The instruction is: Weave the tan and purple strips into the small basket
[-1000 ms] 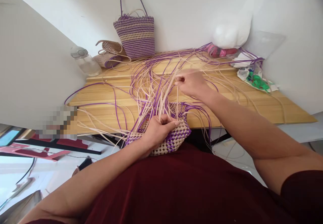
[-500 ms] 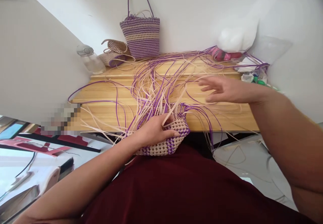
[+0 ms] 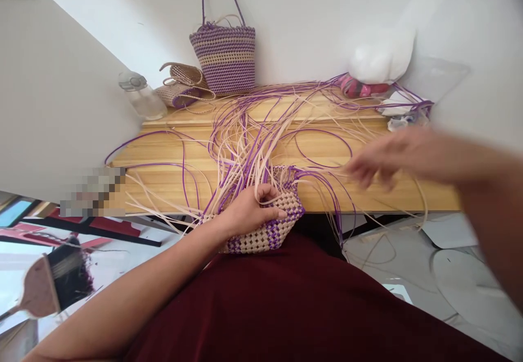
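A partly woven beige and purple piece (image 3: pixel 261 238) rests at the table's front edge against my lap. Long loose beige and purple strands (image 3: pixel 249 149) fan out from its top across the table. My left hand (image 3: pixel 259 207) is closed on the woven piece's upper rim, thumb on the outside and fingers curled inside. To the right, above the table, my right hand (image 3: pixel 384 160) is blurred by motion, its fingers somewhat spread. Whether a thin strand lies between those fingers cannot be made out.
A finished purple and beige bag (image 3: pixel 224 60) stands by the wall, beside folded woven pieces (image 3: pixel 183 87) and a clear bottle (image 3: pixel 143 98). A white bundle (image 3: pixel 373 60) sits at back right. A broom (image 3: pixel 61 280) shows at lower left.
My right hand has moved right and slightly nearer to me. A purple strand now forms a loop on the table right of centre. My left hand keeps its hold; the view has shifted slightly.
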A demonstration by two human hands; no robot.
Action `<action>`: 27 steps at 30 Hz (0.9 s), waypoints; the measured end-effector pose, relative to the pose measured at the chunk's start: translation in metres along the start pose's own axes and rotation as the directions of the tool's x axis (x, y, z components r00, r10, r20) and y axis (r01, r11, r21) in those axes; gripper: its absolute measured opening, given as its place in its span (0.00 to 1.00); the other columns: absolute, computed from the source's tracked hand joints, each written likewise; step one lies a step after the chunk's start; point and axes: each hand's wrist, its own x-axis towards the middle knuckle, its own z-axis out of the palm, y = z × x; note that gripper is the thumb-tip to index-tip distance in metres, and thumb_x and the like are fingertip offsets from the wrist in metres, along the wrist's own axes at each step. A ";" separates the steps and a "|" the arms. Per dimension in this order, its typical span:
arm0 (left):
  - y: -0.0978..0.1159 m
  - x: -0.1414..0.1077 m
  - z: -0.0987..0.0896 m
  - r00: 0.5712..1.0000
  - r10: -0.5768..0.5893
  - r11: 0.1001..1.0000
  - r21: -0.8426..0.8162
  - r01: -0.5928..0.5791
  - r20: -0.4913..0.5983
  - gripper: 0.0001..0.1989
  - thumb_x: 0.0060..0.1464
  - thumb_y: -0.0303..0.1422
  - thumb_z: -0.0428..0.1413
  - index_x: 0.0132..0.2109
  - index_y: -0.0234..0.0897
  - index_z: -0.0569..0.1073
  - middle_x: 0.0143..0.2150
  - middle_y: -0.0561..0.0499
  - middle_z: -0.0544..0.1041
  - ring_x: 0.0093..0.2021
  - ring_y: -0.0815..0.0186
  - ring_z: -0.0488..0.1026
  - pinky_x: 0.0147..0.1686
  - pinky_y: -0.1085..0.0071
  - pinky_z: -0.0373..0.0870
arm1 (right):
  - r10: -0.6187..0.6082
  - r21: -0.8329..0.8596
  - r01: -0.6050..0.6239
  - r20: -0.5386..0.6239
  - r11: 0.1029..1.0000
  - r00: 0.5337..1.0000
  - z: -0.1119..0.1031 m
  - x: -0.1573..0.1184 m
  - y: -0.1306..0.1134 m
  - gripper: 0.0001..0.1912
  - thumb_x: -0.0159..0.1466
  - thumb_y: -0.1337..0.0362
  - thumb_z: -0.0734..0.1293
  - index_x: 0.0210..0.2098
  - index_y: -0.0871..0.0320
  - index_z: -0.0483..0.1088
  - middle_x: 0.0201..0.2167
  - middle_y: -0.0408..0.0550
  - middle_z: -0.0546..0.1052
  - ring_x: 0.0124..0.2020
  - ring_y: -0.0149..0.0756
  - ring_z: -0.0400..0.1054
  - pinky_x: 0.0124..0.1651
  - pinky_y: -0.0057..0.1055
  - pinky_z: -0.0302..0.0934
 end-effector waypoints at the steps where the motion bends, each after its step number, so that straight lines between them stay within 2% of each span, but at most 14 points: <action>1: 0.000 0.000 0.001 1.000 -0.007 1.000 -0.021 0.007 0.000 0.12 0.48 0.35 0.63 0.38 0.35 0.72 0.34 0.53 0.75 0.35 0.68 0.70 0.39 0.72 0.66 | -0.001 -0.074 0.018 0.222 0.997 0.975 0.030 -0.015 -0.011 0.15 0.55 0.52 0.73 0.34 0.56 0.80 0.24 0.46 0.78 0.22 0.32 0.70 0.23 0.26 0.63; 2: 0.001 0.000 0.002 1.000 -0.005 0.999 -0.040 0.005 0.002 0.12 0.48 0.35 0.63 0.39 0.35 0.73 0.35 0.52 0.76 0.35 0.67 0.71 0.39 0.71 0.67 | 0.028 -0.144 0.031 0.390 0.989 0.920 0.058 -0.028 -0.022 0.17 0.60 0.52 0.69 0.43 0.55 0.78 0.30 0.48 0.79 0.27 0.36 0.72 0.27 0.31 0.66; 3: 0.003 -0.001 0.003 1.000 0.010 0.999 -0.046 -0.010 0.001 0.12 0.49 0.34 0.62 0.40 0.34 0.73 0.36 0.52 0.76 0.36 0.67 0.71 0.40 0.71 0.67 | 0.046 -0.178 0.032 0.415 0.984 0.909 0.082 -0.038 -0.030 0.19 0.62 0.52 0.67 0.48 0.55 0.75 0.34 0.50 0.79 0.31 0.39 0.73 0.32 0.35 0.67; 4: 0.005 -0.001 0.003 0.999 0.038 0.999 -0.031 -0.038 -0.008 0.11 0.49 0.33 0.62 0.40 0.35 0.73 0.36 0.52 0.77 0.36 0.67 0.72 0.40 0.71 0.67 | 0.066 -0.185 0.012 0.409 0.983 0.910 0.101 -0.046 -0.037 0.20 0.64 0.51 0.65 0.49 0.57 0.73 0.37 0.53 0.79 0.34 0.42 0.73 0.35 0.37 0.67; 6: 0.012 -0.002 0.005 0.992 0.121 0.991 0.056 -0.119 -0.027 0.09 0.49 0.31 0.62 0.39 0.35 0.74 0.35 0.53 0.77 0.37 0.67 0.72 0.40 0.71 0.67 | 0.103 -0.155 -0.049 0.364 0.987 0.926 0.125 -0.056 -0.044 0.24 0.63 0.50 0.65 0.51 0.60 0.69 0.40 0.56 0.78 0.39 0.45 0.73 0.39 0.40 0.66; 9: 0.021 0.000 0.009 0.972 0.235 0.947 0.229 -0.227 -0.010 0.06 0.49 0.27 0.60 0.37 0.37 0.75 0.34 0.54 0.77 0.35 0.67 0.72 0.38 0.73 0.66 | 0.128 -0.006 -0.133 0.299 0.991 0.945 0.141 -0.063 -0.043 0.23 0.61 0.53 0.69 0.50 0.60 0.68 0.40 0.54 0.78 0.40 0.45 0.72 0.42 0.38 0.65; 12: 0.025 0.006 0.015 0.952 0.303 0.889 0.350 -0.296 0.035 0.06 0.48 0.25 0.59 0.36 0.37 0.75 0.35 0.54 0.77 0.35 0.67 0.72 0.38 0.73 0.66 | 0.168 0.159 -0.211 0.246 0.965 0.955 0.150 -0.069 -0.034 0.16 0.60 0.58 0.70 0.46 0.58 0.70 0.39 0.49 0.78 0.39 0.40 0.72 0.42 0.35 0.65; 15: 0.024 0.009 0.015 0.948 0.307 0.834 0.459 -0.307 0.077 0.08 0.49 0.25 0.58 0.38 0.37 0.75 0.37 0.51 0.78 0.39 0.64 0.72 0.41 0.70 0.67 | 0.193 0.234 -0.245 0.225 0.941 0.955 0.158 -0.075 -0.024 0.18 0.60 0.57 0.70 0.47 0.57 0.70 0.39 0.47 0.78 0.39 0.39 0.72 0.42 0.33 0.65; 20: 0.029 -0.001 -0.001 0.949 0.260 0.723 0.616 -0.313 0.177 0.20 0.56 0.28 0.54 0.56 0.38 0.71 0.49 0.45 0.77 0.49 0.58 0.72 0.51 0.64 0.65 | 0.203 0.149 -0.237 0.213 0.960 0.956 0.157 -0.081 -0.020 0.29 0.61 0.52 0.68 0.59 0.56 0.65 0.42 0.50 0.79 0.39 0.40 0.73 0.42 0.35 0.66; 22: 0.031 -0.004 -0.008 0.958 0.210 0.742 0.605 -0.287 0.196 0.21 0.56 0.28 0.54 0.58 0.41 0.70 0.51 0.47 0.77 0.50 0.59 0.72 0.52 0.65 0.65 | 0.200 0.098 -0.223 0.203 0.970 0.958 0.149 -0.082 -0.023 0.25 0.62 0.52 0.67 0.56 0.54 0.69 0.40 0.50 0.79 0.37 0.40 0.74 0.42 0.35 0.67; 24: 0.030 -0.006 -0.011 0.965 0.180 0.787 0.561 -0.258 0.193 0.19 0.56 0.29 0.54 0.55 0.43 0.72 0.49 0.50 0.78 0.48 0.61 0.73 0.50 0.67 0.66 | 0.203 0.089 -0.220 0.173 0.971 0.964 0.139 -0.083 -0.029 0.21 0.62 0.51 0.67 0.51 0.53 0.73 0.37 0.48 0.79 0.36 0.38 0.73 0.41 0.34 0.66; 26: 0.028 -0.005 -0.010 0.969 0.184 0.822 0.514 -0.245 0.166 0.16 0.55 0.30 0.55 0.52 0.42 0.74 0.47 0.51 0.79 0.46 0.61 0.74 0.48 0.68 0.66 | 0.228 0.167 -0.252 0.147 0.953 0.962 0.128 -0.082 -0.036 0.23 0.60 0.50 0.70 0.52 0.52 0.71 0.33 0.46 0.78 0.31 0.34 0.71 0.37 0.31 0.66; 27: 0.026 -0.004 -0.009 0.970 0.190 0.834 0.495 -0.241 0.151 0.15 0.55 0.30 0.56 0.50 0.42 0.74 0.46 0.51 0.79 0.45 0.61 0.74 0.47 0.68 0.67 | 0.240 0.260 -0.276 0.161 0.925 0.957 0.123 -0.081 -0.041 0.27 0.59 0.51 0.71 0.55 0.52 0.69 0.31 0.44 0.77 0.28 0.31 0.69 0.34 0.29 0.65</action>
